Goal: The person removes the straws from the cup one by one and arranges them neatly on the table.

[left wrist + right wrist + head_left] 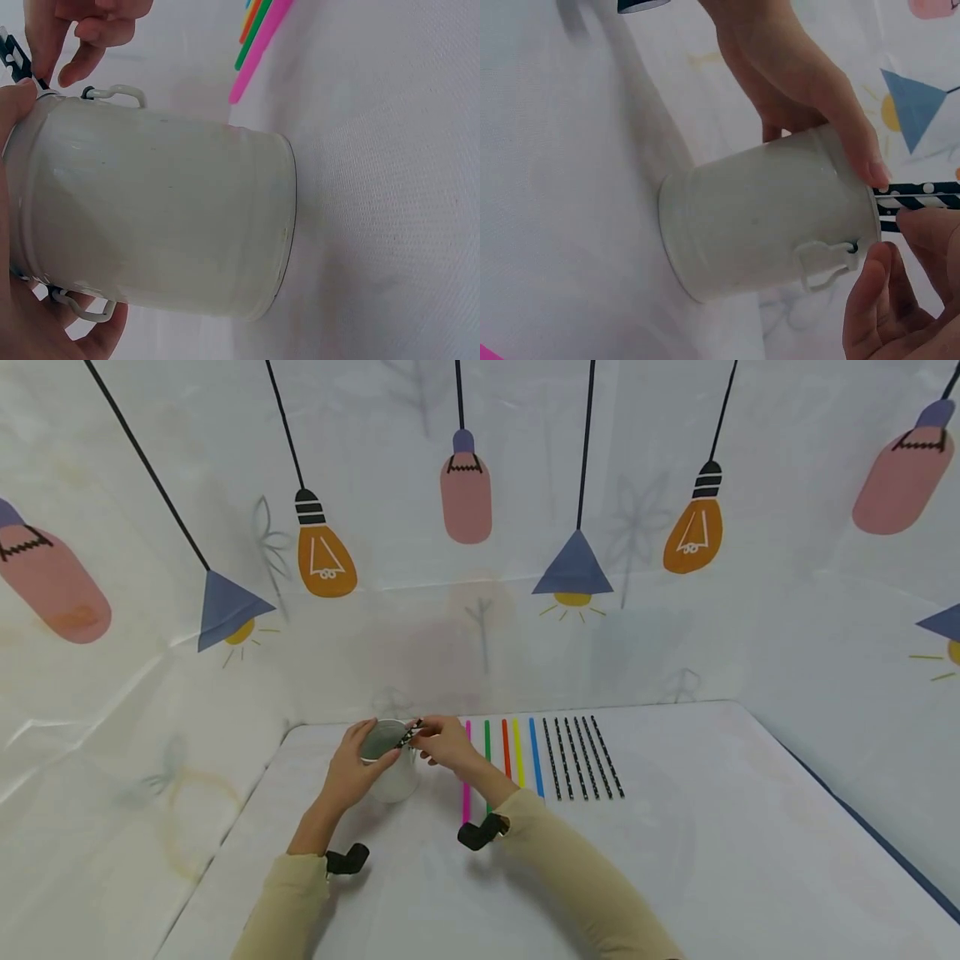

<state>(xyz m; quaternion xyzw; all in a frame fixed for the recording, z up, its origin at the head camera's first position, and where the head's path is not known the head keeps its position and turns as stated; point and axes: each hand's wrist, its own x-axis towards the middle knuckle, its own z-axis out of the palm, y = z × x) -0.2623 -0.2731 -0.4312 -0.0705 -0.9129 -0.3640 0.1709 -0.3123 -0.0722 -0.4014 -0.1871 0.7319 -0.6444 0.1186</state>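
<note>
A white pail [396, 783] with small side handles stands on the table at left of centre, its round mouth facing up. My left hand [352, 768] grips it around the rim, thumb on the near side and fingers on the far side. At the rim, my right hand [447, 745] pinches black-and-white patterned straws [922, 196], dotted and striped. Their lower ends are hidden behind the pail's rim in the right wrist view. The left thumb tip [879, 174] lies right beside these straws.
Right of the pail lies a row of straws: pink [467, 802], green [487, 743], red [506, 747], yellow [518, 752] and blue [536, 760]. Several black patterned straws [583, 760] continue it. A white sheet with printed lamps [573, 568] hangs behind the table [712, 827].
</note>
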